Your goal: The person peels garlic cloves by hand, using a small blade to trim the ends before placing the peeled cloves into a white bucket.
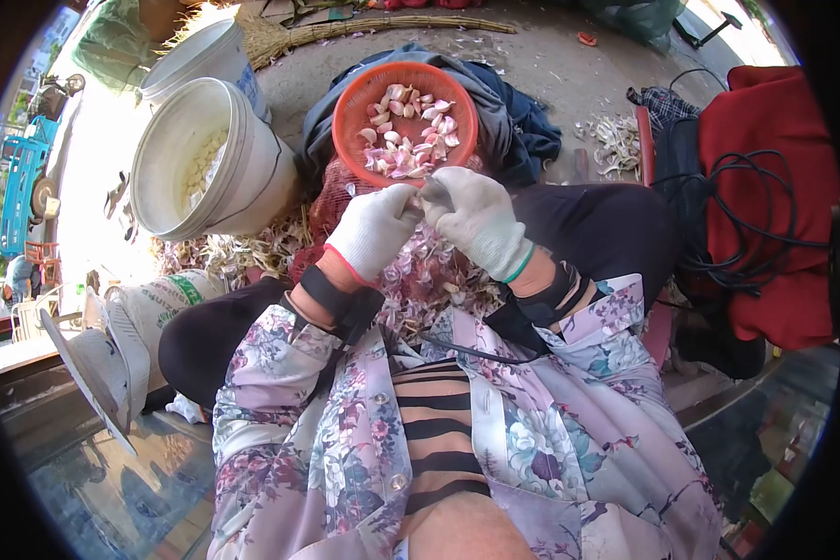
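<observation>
Both hands wear white knit gloves and meet just below the near rim of an orange plastic basket (343, 140). My left hand (373, 229) is closed, its fingertips pinching a garlic clove (418, 200) that is mostly hidden. My right hand (476, 217) is closed against it, with a small grey blade (436, 193) at its thumb and fingers; its full shape cannot be made out. Loose garlic cloves (394, 138), pinkish and white, lie in the basket. Below the hands, papery garlic skins (425, 280) are heaped over red mesh netting (331, 201).
A white bucket (149, 177) with pale peeled cloves (205, 168) stands at left, another bucket (191, 56) behind it. A tipped white bucket (149, 308) lies nearer. Red cloth (756, 121) with black cables (747, 224) sits at right. A straw broom (345, 33) lies on the floor behind.
</observation>
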Motion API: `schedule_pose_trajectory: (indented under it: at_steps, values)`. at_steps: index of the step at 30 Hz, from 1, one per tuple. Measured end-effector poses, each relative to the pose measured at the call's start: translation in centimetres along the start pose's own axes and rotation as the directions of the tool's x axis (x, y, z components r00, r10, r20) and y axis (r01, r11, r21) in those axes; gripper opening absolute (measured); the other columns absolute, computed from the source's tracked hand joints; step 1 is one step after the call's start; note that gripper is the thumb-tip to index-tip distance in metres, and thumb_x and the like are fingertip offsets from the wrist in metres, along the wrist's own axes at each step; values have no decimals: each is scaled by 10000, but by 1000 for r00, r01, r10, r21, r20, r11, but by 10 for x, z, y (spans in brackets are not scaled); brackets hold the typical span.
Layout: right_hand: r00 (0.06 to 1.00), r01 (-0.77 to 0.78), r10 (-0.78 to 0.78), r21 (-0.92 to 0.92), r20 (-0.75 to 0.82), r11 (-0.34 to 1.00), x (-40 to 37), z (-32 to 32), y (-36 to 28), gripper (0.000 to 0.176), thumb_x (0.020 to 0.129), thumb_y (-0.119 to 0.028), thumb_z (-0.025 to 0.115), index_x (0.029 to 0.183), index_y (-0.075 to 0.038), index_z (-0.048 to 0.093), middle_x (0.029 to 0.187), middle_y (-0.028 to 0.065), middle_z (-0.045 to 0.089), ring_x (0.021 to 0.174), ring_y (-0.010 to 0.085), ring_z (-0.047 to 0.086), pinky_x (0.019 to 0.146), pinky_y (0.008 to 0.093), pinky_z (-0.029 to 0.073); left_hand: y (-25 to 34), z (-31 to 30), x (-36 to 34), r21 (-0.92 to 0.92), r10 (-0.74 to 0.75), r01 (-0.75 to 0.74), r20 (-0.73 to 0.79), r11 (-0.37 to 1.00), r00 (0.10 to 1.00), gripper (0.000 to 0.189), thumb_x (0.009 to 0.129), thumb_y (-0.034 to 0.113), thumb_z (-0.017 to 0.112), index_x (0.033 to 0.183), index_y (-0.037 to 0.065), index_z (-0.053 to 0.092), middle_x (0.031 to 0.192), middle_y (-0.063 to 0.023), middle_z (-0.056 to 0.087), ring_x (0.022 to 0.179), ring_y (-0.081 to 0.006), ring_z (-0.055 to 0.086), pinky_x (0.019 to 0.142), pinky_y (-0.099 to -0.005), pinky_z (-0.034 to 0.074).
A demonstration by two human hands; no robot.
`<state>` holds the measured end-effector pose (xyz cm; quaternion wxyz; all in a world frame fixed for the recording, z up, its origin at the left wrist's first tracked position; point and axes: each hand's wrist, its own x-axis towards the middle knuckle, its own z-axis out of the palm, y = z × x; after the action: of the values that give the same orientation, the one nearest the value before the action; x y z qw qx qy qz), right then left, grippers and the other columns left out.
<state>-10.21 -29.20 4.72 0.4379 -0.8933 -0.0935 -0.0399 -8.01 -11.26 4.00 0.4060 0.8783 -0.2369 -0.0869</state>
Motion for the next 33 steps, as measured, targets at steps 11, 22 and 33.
schedule_pose_trajectory:
  at_steps: [11,22,33]
  values:
    - [972,-220,230,164,-44,962,7,3,-2,200,816,-192,681,907,-18,645,829,160,679,783,322,671,692,383,518,19,-8,4,-653,-357,432,254,622,899,339,925,198,601,1180,-25,618,819,-31,648,599,-54,532,517,-195,391]
    - [961,-109,132,103,-241,989,4,7,0,154,813,-166,687,862,-32,627,788,137,667,740,295,671,657,373,521,2,-8,6,-766,-280,513,433,388,857,328,954,229,538,1172,-16,561,814,-26,600,466,-25,367,430,-184,251]
    - [918,-332,390,678,72,656,7,-1,-3,169,919,-189,670,897,-23,646,774,9,660,671,72,600,605,236,477,-9,-10,5,-884,-150,434,412,175,899,294,963,224,561,1174,22,529,873,-25,605,513,-20,379,432,-168,259]
